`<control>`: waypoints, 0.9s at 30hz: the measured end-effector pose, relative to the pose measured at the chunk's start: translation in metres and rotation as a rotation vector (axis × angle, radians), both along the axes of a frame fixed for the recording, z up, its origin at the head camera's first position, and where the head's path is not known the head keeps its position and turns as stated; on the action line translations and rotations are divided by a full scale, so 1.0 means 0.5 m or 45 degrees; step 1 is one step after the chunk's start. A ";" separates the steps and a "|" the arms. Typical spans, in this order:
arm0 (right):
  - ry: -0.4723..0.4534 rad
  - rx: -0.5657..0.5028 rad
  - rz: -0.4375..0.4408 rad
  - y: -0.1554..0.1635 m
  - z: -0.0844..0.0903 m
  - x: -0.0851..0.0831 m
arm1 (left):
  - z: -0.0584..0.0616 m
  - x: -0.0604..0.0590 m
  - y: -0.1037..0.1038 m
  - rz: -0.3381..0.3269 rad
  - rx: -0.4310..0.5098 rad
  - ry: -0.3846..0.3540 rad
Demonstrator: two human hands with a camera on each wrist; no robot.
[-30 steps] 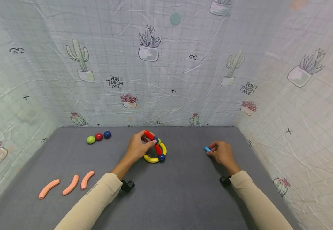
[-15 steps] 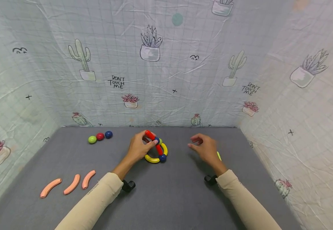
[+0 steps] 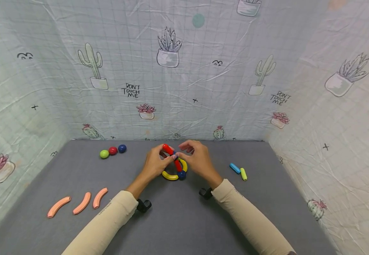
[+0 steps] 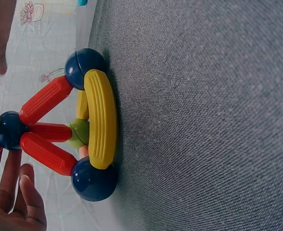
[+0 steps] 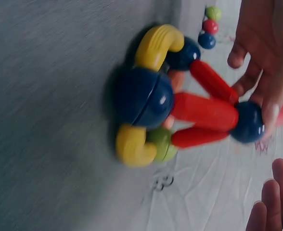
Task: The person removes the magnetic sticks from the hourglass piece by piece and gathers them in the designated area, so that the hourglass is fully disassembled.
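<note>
A magnetic ball-and-rod model stands on the grey table, with yellow curved rods (image 4: 101,120) joining blue balls (image 3: 182,175) and a green ball (image 4: 79,133) in a ring. Red rods (image 4: 46,99) slope up from the ring to a blue top ball (image 4: 11,131), and another red rod (image 3: 167,149) sticks up from that ball. My left hand (image 3: 155,163) pinches the model at the top ball. Close on the right, my right hand (image 3: 200,161) has its fingers loosely bent around nothing, its thumb near the top ball; whether it touches cannot be told.
To the right lie a short blue rod (image 3: 235,168) and a yellow-green rod (image 3: 243,174). At the back left sit a green ball (image 3: 104,153), a red ball (image 3: 113,151) and a blue ball (image 3: 122,148). Pink curved rods (image 3: 82,203) lie at the left. Printed cloth (image 3: 187,81) hangs behind.
My right hand has let go of the short blue rod, which now lies beside the yellow-green one, and has moved left to the model. The left hand keeps its hold.
</note>
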State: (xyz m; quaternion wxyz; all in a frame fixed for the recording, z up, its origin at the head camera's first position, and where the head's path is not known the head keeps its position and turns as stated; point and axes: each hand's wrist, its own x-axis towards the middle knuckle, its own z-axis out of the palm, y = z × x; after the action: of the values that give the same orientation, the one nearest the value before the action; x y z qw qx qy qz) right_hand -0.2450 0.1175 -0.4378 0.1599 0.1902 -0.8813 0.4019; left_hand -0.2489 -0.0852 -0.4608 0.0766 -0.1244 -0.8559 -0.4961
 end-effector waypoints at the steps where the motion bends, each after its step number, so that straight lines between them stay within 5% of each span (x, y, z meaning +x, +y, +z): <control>1: 0.000 -0.003 0.013 -0.010 0.002 -0.001 | -0.001 -0.001 0.000 0.004 -0.006 0.009; 12: 0.022 0.027 0.015 -0.074 0.004 -0.019 | 0.001 -0.002 0.001 0.045 -0.108 0.148; 27: -0.024 -0.077 0.045 -0.074 -0.003 -0.020 | 0.001 -0.001 0.005 0.066 -0.169 0.190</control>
State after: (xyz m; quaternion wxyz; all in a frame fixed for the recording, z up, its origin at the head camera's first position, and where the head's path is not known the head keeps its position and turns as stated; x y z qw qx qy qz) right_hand -0.2548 0.0805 -0.4392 0.1501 0.1969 -0.8668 0.4328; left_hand -0.2493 -0.0825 -0.4604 0.1446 -0.1435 -0.8817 -0.4256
